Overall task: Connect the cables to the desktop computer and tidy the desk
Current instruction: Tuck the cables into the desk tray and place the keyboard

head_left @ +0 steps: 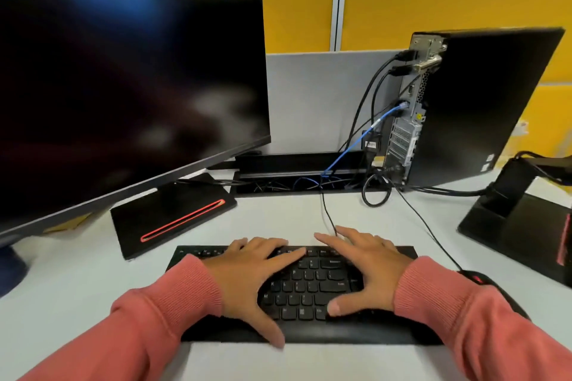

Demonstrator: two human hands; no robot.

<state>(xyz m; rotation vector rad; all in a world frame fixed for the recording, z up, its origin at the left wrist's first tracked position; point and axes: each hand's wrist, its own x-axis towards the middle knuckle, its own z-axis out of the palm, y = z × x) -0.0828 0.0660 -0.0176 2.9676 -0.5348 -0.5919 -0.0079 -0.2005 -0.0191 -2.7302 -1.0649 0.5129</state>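
From the head view, both hands lay spread flat on the keyboard (306,291), left hand (247,281) and right hand (368,272) pinching nothing. Sliding it risked snagging its thin cord, or tugging the mouse (483,283) lead. The desktop computer (476,108), a matte black box with perforated metal back, stood far right on the smooth pale bench (77,272), blue cable (365,139) plugged in.

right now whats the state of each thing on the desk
monitor: screen dark
desktop computer: upright, rear ports facing the person
blue cable: plugged into the computer's rear
black cables: plugged in near the top of the rear panel
keyboard: flat on the desk
left hand: open, resting on the keyboard
right hand: open, resting on the keyboard
mouse: partly hidden by the right sleeve
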